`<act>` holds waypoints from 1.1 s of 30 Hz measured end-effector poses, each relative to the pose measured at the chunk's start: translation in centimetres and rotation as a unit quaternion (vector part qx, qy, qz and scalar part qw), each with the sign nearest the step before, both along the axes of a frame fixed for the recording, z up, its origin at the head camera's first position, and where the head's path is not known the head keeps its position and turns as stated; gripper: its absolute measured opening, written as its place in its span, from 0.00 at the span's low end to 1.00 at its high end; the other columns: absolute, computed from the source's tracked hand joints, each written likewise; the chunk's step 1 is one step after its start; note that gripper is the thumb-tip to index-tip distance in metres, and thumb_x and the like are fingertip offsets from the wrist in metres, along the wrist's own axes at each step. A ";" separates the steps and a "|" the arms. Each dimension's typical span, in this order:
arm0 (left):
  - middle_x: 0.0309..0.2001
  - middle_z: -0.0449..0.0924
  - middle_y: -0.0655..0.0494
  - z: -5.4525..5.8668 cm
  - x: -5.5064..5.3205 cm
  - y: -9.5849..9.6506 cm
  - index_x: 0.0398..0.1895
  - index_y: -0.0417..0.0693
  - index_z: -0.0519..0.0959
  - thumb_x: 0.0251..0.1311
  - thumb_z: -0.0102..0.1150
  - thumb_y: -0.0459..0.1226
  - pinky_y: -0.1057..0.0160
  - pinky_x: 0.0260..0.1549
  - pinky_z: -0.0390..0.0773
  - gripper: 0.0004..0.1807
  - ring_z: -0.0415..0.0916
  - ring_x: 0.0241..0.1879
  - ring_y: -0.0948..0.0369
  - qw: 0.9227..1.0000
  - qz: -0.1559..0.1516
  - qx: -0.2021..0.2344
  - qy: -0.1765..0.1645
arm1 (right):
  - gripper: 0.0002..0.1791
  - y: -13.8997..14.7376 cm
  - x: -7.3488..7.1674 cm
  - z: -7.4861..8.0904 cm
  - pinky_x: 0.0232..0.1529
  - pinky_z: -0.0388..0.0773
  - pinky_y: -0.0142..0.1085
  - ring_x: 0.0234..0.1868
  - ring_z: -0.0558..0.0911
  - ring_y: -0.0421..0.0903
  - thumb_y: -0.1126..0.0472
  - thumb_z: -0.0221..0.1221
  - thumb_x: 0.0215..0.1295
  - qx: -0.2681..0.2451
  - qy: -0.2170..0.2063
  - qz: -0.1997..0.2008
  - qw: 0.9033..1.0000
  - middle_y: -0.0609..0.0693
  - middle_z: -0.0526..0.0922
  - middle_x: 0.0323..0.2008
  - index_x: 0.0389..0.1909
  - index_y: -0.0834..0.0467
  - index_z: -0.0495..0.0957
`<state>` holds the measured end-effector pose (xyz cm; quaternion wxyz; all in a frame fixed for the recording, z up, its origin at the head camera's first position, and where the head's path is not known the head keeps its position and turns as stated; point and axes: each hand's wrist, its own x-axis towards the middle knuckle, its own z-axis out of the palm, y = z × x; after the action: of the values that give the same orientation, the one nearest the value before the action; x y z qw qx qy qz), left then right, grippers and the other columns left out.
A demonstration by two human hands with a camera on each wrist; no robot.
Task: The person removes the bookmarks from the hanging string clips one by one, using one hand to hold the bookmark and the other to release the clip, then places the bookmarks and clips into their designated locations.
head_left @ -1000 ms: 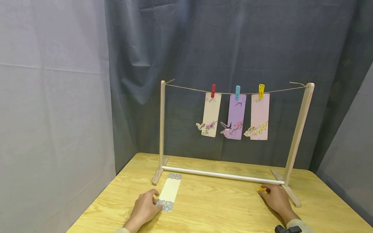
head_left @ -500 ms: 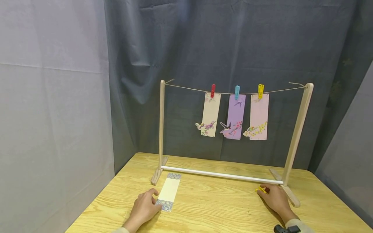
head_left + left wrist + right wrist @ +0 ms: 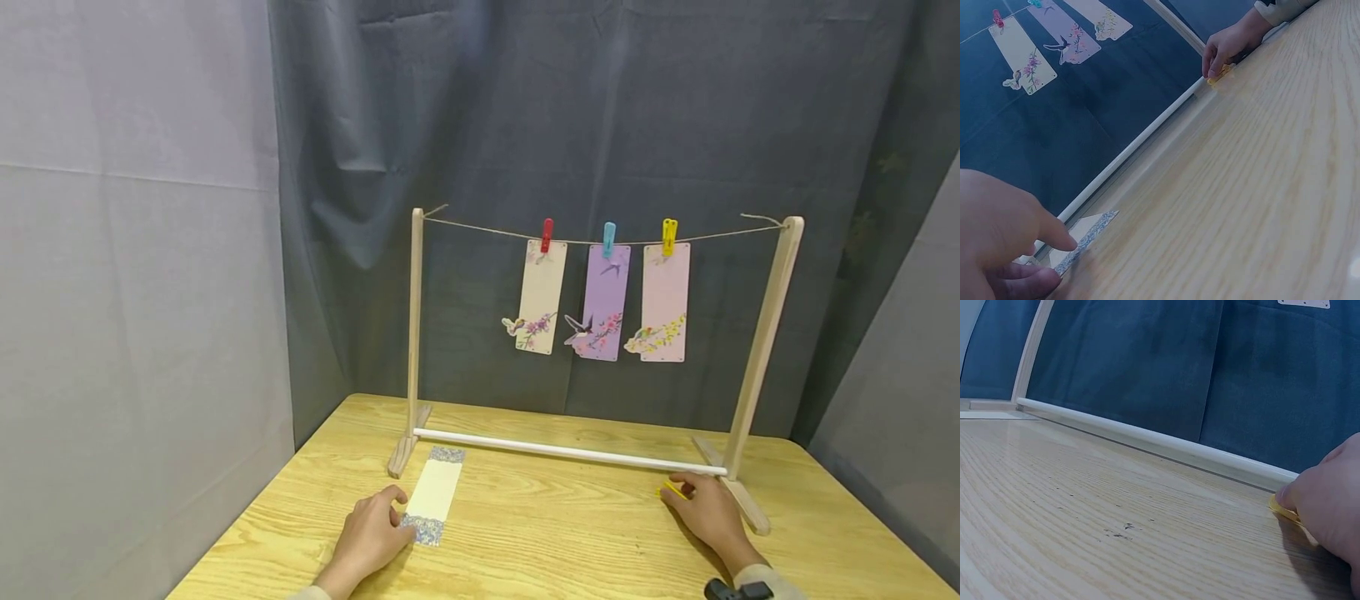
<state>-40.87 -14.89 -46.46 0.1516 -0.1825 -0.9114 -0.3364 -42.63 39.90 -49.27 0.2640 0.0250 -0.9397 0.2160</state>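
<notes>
In the head view a cream bookmark (image 3: 436, 492) with blue patterned ends lies flat on the wooden table, left of centre. My left hand (image 3: 372, 533) rests at its near left edge, fingers bent loosely and the thumb tip at the patterned end; no grip on it shows. Over to the right, my right hand (image 3: 708, 510) pinches a yellow clothespin (image 3: 673, 490) low at the tabletop, beside the rack's right foot. The fingers hide much of that clothespin. In the right wrist view its yellow edge (image 3: 1284, 510) pokes out under the thumb.
A wooden rack with a white crossbar (image 3: 562, 451) stands across the table. From its string hang a cream bookmark (image 3: 542, 292), a purple bookmark (image 3: 606, 292) and a pink bookmark (image 3: 666, 292), on red, blue and yellow clothespins. A dark curtain (image 3: 480, 333) hangs behind.
The yellow clothespin has shifted slightly in the right hand's fingers, showing a narrower outline. Both hands stay in place; the whole scene drifts a little left in the view.
</notes>
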 end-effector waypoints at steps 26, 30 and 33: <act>0.32 0.79 0.59 0.0 0.4 0.7 0.48 0.41 0.82 0.53 0.77 0.39 0.63 0.24 0.75 0.21 0.73 0.27 0.64 1.000 0.026 0.005 -0.001 | 0.25 0.1 0.3 0.4 0.36 0.75 0.47 0.33 0.79 0.53 0.49 0.65 0.72 -0.119 -0.024 -0.039 0.992 0.54 0.83 0.42 0.57 0.64 0.82; 0.34 0.80 0.59 0.3 0.4 0.8 0.48 0.43 0.83 0.54 0.77 0.40 0.64 0.19 0.72 0.20 0.72 0.24 0.65 0.999 0.041 0.016 -0.007 | 0.30 0.1 0.1 0.7 0.41 0.77 0.52 0.43 0.81 0.59 0.43 0.62 0.73 -0.136 -0.022 -0.037 0.990 0.56 0.84 0.44 0.60 0.64 0.81; 0.35 0.80 0.58 0.4 0.4 0.9 0.48 0.43 0.83 0.55 0.77 0.39 0.64 0.18 0.70 0.20 0.70 0.22 0.64 0.999 0.044 0.023 -0.009 | 0.31 -0.1 0.0 1.0 0.29 0.78 0.45 0.29 0.81 0.55 0.43 0.62 0.73 -0.167 -0.027 -0.027 0.985 0.57 0.83 0.46 0.62 0.65 0.80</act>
<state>-40.51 -14.02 -46.08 0.1622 -0.1357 -0.9118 -0.3520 -42.67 39.81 -48.26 0.2446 -0.0504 -0.8974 0.3637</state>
